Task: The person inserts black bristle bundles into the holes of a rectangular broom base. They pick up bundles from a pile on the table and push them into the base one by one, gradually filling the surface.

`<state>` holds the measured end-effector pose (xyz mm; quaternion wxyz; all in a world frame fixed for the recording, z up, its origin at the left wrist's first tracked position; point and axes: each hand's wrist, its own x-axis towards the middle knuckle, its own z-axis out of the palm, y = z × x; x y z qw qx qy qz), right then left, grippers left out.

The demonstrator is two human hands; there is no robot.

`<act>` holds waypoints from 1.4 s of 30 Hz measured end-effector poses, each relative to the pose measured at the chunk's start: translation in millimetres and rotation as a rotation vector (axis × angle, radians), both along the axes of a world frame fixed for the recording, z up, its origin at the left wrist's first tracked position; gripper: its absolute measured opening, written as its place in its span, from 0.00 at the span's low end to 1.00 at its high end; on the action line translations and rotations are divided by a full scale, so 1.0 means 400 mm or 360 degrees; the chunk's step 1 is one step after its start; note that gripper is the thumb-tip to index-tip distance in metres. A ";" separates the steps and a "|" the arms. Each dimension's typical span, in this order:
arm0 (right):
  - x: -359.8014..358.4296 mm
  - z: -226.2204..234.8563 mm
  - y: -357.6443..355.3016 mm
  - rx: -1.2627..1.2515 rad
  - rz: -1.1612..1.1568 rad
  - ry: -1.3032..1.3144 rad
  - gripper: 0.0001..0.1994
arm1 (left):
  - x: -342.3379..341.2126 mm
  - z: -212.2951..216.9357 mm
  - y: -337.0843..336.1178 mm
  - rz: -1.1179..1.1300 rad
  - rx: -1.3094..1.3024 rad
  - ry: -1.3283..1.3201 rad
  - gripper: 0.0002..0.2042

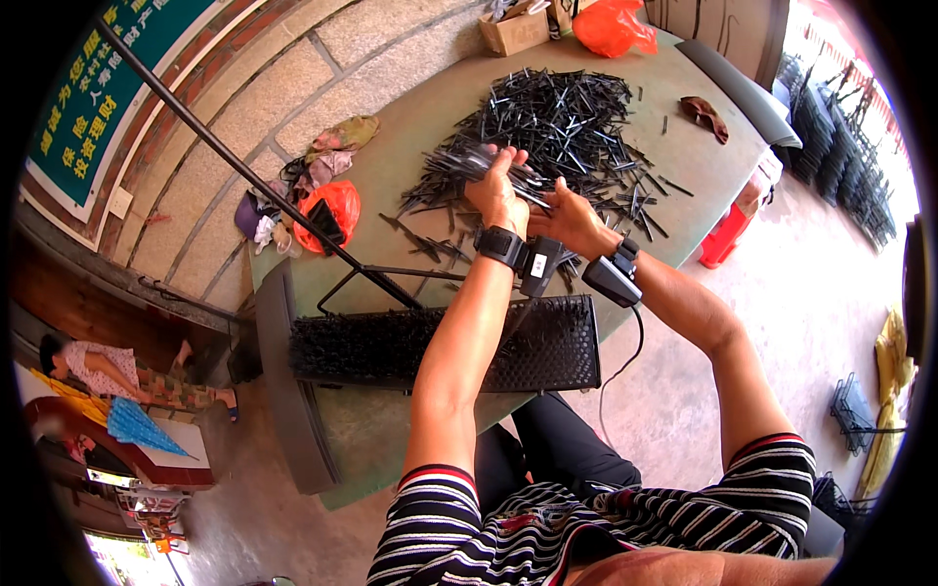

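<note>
A loose pile of thin black sticks point(547, 112) is heaped on the green tabletop point(405, 127). At the pile's near edge my left hand point(500, 193) is closed around a handful of these sticks, smeared by motion at their left end. My right hand point(575, 220) is cupped just to its right, thumb raised and fingers apart, close to the right ends of the handful. Below both hands lies a long black tray with rows of holes point(547, 361). Black pieces stand packed in its left part, while holes show at its right; my left forearm covers its middle.
A black bar point(225, 161) slants from upper left toward the tray. Orange bags point(337, 210) and cloths lie left; a cardboard box point(515, 32) stands at the far edge. A brown object point(703, 119) and a red stool point(723, 239) are right. A person point(107, 371) reclines far left.
</note>
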<state>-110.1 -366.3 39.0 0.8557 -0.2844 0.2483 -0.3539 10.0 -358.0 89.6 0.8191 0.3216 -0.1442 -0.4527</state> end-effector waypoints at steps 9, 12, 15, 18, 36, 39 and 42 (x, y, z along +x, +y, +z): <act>0.033 0.057 -0.014 0.0043 -0.0183 -0.0020 0.14 | -0.114 0.045 0.040 -0.0010 -0.0056 -0.0423 0.17; 0.020 0.058 -0.035 -0.0019 -0.0130 0.0102 0.13 | -0.125 0.026 0.032 0.0131 -0.0161 -0.0828 0.14; 0.033 0.072 -0.038 -0.0100 0.0024 0.0165 0.13 | -0.095 -0.001 0.002 0.0355 -0.0140 -0.0830 0.13; 0.007 0.085 -0.015 -0.0125 0.0150 0.0249 0.17 | -0.085 0.023 0.019 0.0284 -0.0026 -0.0351 0.13; -0.029 0.182 0.222 -0.0991 0.0037 0.0359 0.24 | 0.041 0.007 0.243 -0.0405 0.0128 0.0454 0.09; 0.014 0.164 0.351 -0.1203 -0.0099 0.0464 0.24 | -0.005 0.032 0.330 -0.0232 0.0015 0.0286 0.10; 0.026 0.151 0.418 -0.1396 -0.0005 0.0470 0.26 | -0.033 0.066 0.446 0.0022 0.0033 0.0089 0.12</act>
